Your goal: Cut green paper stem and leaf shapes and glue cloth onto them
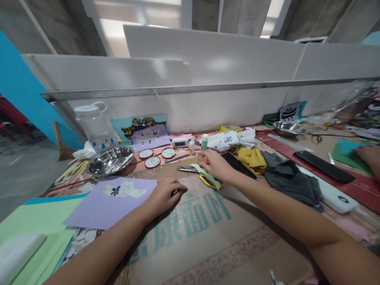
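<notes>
1. Right hand (pixel 216 166): over the scissors (pixel 194 169) and the pale green strip (pixel 208 177), fingers bent down. Something red shows by the fingertips, too small to identify. Can't tell whether that grip is closed on anything.
2. Left hand (pixel 166 194): resting on the cardboard (pixel 190 253), fingers loosely curled, gap at the thumb. Nothing seen in that grip.
3. Scissors lie on the cardboard, ahead of and between the hands. Blades point left, yellow handles sit under the right hand. Strip lies across them, covering part of the handles.
4. Step in hand, my read: right hand is working at the strip and scissors. Best to lift the strip off first, pinched at one end. Thin stock, probably creases if dragged over the handles.
5. Take scissors by the handles only. Left fingertips should sit clear of the blade line; tips point roughly their way.
6. Left hand is free and would serve well as a paper hold: flat, light pressure, no curl.
7. Watch the wrist: dark phone (pixel 242 167) and yellow cloth (pixel 252 160) are just beyond the right hand. White glue bottle (pixel 192 147) and green bottle (pixel 204 143) stand upright ahead; easy to knock, I'd guess.
8. Lilac sheet (pixel 96 208) with its flowered piece (pixel 130 190) is beside the left forearm. Don't sweep that elbow outward.
</notes>
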Demonstrator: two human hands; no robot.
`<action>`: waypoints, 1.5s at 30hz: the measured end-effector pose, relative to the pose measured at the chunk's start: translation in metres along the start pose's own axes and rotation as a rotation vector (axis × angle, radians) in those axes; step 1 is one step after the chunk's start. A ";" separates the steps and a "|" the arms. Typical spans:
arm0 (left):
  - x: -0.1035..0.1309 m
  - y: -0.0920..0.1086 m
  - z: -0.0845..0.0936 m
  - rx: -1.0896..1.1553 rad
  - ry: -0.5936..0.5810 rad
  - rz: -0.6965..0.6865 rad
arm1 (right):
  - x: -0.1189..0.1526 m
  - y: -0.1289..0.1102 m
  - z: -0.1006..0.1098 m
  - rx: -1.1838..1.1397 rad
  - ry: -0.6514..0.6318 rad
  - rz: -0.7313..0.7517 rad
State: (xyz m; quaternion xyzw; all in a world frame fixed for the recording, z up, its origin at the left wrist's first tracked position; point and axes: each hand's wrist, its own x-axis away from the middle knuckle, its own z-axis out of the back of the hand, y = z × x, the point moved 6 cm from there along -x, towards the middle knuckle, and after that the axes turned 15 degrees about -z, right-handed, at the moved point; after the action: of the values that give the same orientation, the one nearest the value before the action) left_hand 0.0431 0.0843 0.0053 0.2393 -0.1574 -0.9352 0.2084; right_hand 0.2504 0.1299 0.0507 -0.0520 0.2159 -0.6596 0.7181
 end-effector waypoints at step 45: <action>0.000 -0.006 -0.001 0.075 -0.039 0.014 | -0.106 0.007 0.059 0.264 -0.121 -0.151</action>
State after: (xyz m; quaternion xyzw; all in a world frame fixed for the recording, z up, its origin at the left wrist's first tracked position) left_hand 0.0417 0.0888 0.0018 0.2276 -0.1980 -0.9316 0.2028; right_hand 0.2756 0.2212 0.1266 -0.0130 0.0790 -0.7301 0.6786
